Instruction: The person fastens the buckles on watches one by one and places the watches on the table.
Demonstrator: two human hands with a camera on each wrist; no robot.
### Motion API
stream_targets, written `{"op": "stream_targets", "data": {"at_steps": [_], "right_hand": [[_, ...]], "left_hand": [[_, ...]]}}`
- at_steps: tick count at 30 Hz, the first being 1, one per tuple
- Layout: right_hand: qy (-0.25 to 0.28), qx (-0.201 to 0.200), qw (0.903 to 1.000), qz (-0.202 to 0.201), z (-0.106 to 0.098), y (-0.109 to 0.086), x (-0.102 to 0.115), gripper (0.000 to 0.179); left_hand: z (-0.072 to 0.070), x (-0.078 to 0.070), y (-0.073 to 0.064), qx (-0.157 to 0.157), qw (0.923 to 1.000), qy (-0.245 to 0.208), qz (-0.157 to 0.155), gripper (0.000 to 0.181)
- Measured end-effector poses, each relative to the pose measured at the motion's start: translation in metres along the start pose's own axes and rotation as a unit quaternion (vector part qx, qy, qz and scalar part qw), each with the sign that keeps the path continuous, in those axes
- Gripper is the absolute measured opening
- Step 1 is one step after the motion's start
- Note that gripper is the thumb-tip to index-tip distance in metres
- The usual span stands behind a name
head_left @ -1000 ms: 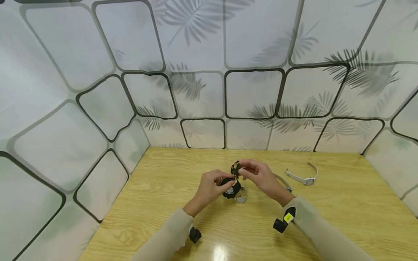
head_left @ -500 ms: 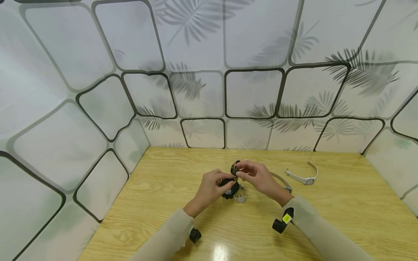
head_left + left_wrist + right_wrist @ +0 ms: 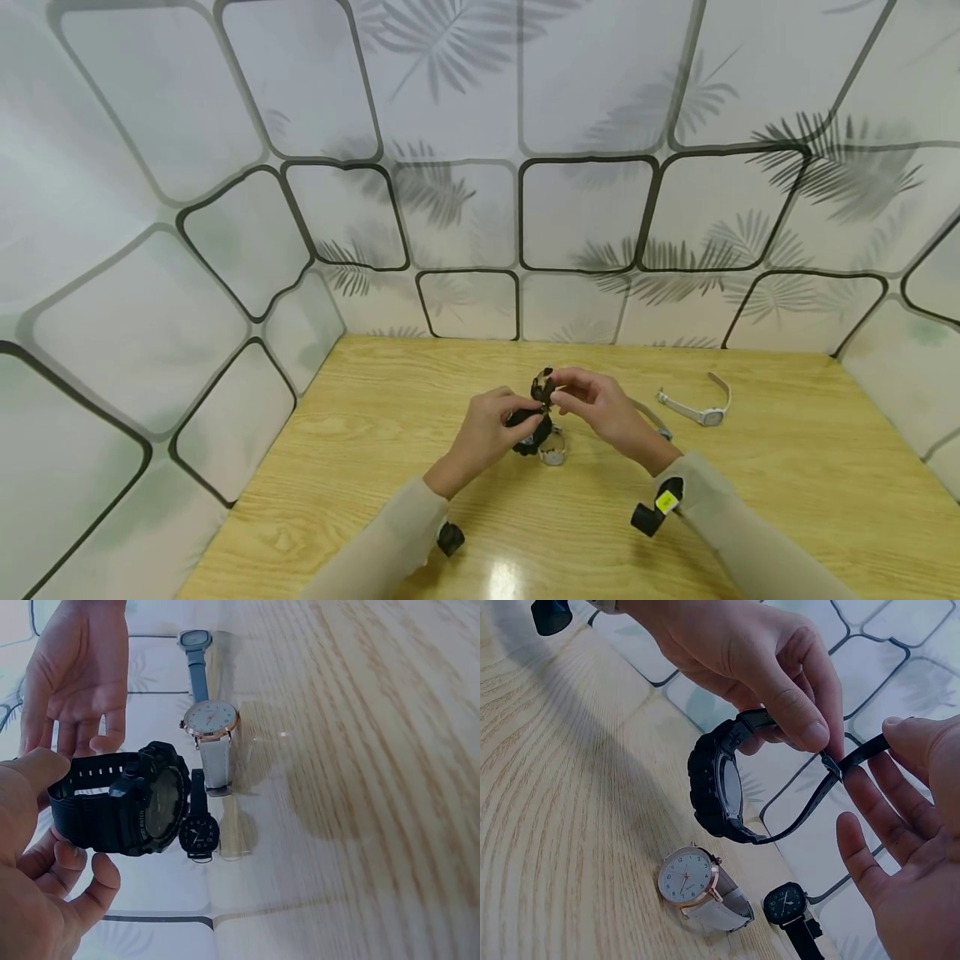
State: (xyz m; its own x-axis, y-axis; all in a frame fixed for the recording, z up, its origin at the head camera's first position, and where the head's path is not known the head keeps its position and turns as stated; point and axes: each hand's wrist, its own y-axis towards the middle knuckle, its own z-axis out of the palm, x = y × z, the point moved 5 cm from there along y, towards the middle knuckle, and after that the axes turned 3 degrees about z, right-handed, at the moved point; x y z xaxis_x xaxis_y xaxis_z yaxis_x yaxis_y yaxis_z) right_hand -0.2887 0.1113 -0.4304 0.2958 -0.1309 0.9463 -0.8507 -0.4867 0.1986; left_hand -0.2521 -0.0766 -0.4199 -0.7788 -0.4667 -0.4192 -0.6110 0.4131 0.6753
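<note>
Both of my hands hold a chunky black wristwatch [image 3: 714,784] off the table, its strap looped. My left hand [image 3: 483,433] pinches the strap beside the buckle [image 3: 830,765] between thumb and fingers. With its thumb over the strap's free end, my right hand [image 3: 600,412] grips it; the strap passes through the buckle in the right wrist view. Right below the held watch lies a white-strapped watch [image 3: 686,876] with a rose-gold case. A smaller black watch [image 3: 785,902] sits near it. In the head view the fingers partly hide the held watch.
A blue-grey watch [image 3: 195,639] lies farther along, partly behind my right forearm in the head view. Another white watch [image 3: 711,416] rests on the wooden table [image 3: 795,467] to the right. A patterned wall covering [image 3: 573,217] rises behind the table's far edge.
My right hand shifts slightly left, then back right, while holding the strap end. My left hand keeps its pinch almost in place. The other watches stay where they are.
</note>
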Motion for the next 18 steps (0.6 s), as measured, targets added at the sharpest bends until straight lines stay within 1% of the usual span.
{"op": "stream_targets", "data": {"at_steps": [3,6,9,13,16,18], "right_hand": [[-0.002,-0.002,1.0000,0.000,0.0008,-0.0002,0.0004,0.039],[-0.015,-0.002,0.9999,-0.004,0.0024,0.0005,-0.0006,0.039],[-0.030,-0.001,0.9995,-0.009,0.0040,0.0010,-0.0014,0.034],[-0.039,-0.001,0.9990,-0.020,0.0057,0.0015,-0.0005,0.027],[-0.052,0.000,0.9981,-0.034,0.0073,0.0028,0.0005,0.028],[-0.073,-0.002,0.9964,-0.044,0.0085,0.0038,0.0006,0.030]], "left_hand": [[-0.0003,-0.0015,0.0008,0.005,1.0000,0.002,0.003,0.013],[-0.0001,-0.0015,0.0004,0.005,1.0000,-0.001,0.002,0.014],[0.0000,-0.0002,-0.0009,0.001,0.9999,-0.009,-0.006,0.017],[0.0000,0.0029,-0.0031,-0.004,0.9993,-0.020,-0.032,0.022],[-0.0007,0.0053,-0.0044,-0.005,0.9977,-0.031,-0.059,0.026],[-0.0013,0.0065,-0.0048,-0.006,0.9966,-0.035,-0.074,0.027]]}}
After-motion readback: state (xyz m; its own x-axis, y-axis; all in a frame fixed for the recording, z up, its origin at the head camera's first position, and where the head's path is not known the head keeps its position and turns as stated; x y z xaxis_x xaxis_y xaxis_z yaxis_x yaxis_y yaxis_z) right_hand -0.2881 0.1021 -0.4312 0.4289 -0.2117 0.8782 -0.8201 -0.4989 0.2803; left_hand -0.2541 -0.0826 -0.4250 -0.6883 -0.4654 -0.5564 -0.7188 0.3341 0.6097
